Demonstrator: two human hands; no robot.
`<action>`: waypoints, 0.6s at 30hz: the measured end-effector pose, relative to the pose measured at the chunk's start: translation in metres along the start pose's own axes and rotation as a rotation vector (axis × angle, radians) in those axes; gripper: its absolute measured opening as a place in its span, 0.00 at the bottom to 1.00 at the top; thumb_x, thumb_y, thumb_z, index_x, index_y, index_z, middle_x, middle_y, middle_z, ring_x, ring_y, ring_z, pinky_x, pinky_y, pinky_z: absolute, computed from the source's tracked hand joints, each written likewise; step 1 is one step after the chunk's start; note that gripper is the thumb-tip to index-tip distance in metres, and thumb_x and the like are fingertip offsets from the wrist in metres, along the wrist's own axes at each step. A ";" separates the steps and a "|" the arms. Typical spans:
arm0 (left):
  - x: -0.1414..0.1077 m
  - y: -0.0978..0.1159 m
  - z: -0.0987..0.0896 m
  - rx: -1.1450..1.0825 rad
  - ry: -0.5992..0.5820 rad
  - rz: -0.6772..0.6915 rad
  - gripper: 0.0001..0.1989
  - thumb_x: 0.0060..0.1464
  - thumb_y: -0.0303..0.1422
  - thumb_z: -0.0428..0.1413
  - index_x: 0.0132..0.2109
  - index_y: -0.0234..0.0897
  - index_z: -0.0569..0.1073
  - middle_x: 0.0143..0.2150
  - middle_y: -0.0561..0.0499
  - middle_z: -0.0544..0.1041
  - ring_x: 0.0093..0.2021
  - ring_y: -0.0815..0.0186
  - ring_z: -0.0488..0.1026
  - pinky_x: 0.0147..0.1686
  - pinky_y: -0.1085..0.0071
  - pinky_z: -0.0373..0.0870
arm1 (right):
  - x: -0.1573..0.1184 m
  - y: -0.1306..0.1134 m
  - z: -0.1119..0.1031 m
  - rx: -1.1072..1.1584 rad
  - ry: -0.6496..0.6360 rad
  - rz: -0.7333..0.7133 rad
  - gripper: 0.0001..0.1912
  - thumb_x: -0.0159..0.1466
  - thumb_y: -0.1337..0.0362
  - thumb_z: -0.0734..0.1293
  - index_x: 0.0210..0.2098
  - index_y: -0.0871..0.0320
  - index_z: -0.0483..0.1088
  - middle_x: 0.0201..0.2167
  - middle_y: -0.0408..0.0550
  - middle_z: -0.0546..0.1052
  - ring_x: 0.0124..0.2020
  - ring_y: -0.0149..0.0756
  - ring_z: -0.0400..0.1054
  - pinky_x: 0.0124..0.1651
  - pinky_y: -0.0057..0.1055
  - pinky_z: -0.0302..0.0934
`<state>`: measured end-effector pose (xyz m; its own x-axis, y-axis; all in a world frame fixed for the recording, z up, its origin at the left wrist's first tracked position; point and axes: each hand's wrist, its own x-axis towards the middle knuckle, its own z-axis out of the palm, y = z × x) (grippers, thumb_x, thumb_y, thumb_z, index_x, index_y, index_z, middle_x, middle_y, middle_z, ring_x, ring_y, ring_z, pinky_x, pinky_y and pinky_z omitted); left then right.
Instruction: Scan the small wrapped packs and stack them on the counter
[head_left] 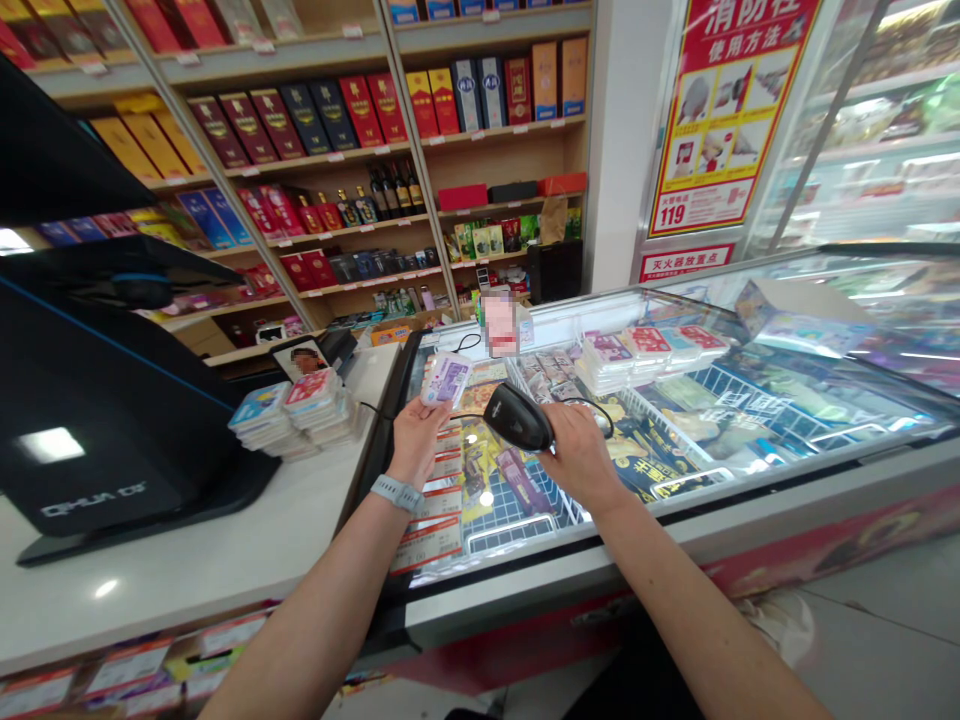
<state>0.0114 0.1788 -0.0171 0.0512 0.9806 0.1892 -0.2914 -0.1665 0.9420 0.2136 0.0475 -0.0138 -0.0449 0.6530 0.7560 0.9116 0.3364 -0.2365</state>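
All action above the display freezer (pixel 525 590)!
Left hand (pixel 416 440) pinches a purple-and-white packet (pixel 450 380) — right hand (pixel 583 452) grips a black barcode scanner (pixel 517 418); stacked packs (pixel 324 408) left of both, on the desk (pixel 307 520).

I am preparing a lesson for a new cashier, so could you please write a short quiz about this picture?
1. Which hand holds the black barcode scanner, and which the white-and-purple pack?
2. True or false: the scanner is touching the pack.
3. Which number is printed large on the red-and-yellow fire-hydrant poster?
A: 110
B: 119
C: 120

Key:
1. The right hand holds the scanner, the left hand the pack.
2. False; a gap shows between them.
3. B.
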 end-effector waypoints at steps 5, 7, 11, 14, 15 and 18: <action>-0.001 0.001 0.001 0.004 -0.006 0.001 0.19 0.36 0.33 0.68 0.39 0.33 0.76 0.40 0.46 0.79 0.40 0.66 0.74 0.45 0.67 0.68 | 0.000 0.001 0.001 -0.009 -0.012 0.006 0.14 0.57 0.73 0.61 0.43 0.61 0.66 0.35 0.51 0.73 0.37 0.43 0.65 0.46 0.40 0.56; -0.002 0.002 0.001 0.006 -0.002 -0.004 0.19 0.36 0.33 0.68 0.39 0.33 0.76 0.39 0.46 0.79 0.40 0.66 0.74 0.45 0.68 0.68 | 0.000 0.001 0.001 -0.014 -0.011 0.005 0.14 0.56 0.73 0.61 0.43 0.61 0.66 0.35 0.51 0.73 0.38 0.44 0.65 0.46 0.40 0.56; -0.001 0.001 0.001 0.004 0.003 -0.014 0.20 0.36 0.32 0.68 0.40 0.34 0.76 0.40 0.47 0.79 0.40 0.66 0.74 0.45 0.68 0.67 | 0.001 0.000 0.001 -0.009 -0.011 0.003 0.15 0.55 0.74 0.62 0.43 0.61 0.66 0.36 0.51 0.74 0.38 0.44 0.65 0.46 0.40 0.56; 0.000 0.000 0.000 0.001 0.002 -0.016 0.20 0.36 0.32 0.68 0.40 0.34 0.76 0.41 0.47 0.79 0.40 0.67 0.74 0.45 0.69 0.67 | 0.000 0.000 0.000 -0.011 -0.014 0.008 0.14 0.55 0.73 0.62 0.42 0.61 0.66 0.35 0.51 0.74 0.37 0.44 0.65 0.45 0.40 0.56; 0.000 0.000 0.000 0.000 0.001 -0.015 0.20 0.36 0.32 0.68 0.40 0.34 0.75 0.41 0.47 0.79 0.40 0.67 0.74 0.45 0.69 0.67 | 0.000 0.000 0.001 -0.012 -0.014 0.010 0.14 0.56 0.73 0.62 0.42 0.61 0.66 0.35 0.51 0.74 0.37 0.44 0.65 0.45 0.40 0.56; 0.001 0.000 0.000 -0.006 0.000 -0.011 0.19 0.36 0.32 0.68 0.39 0.34 0.75 0.40 0.47 0.79 0.40 0.67 0.75 0.45 0.69 0.67 | 0.000 0.001 0.001 -0.011 -0.020 0.011 0.14 0.56 0.73 0.62 0.42 0.61 0.66 0.35 0.51 0.73 0.38 0.44 0.65 0.46 0.40 0.56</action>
<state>0.0119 0.1793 -0.0174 0.0548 0.9823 0.1793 -0.2961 -0.1555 0.9424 0.2139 0.0479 -0.0144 -0.0430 0.6699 0.7412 0.9165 0.3217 -0.2376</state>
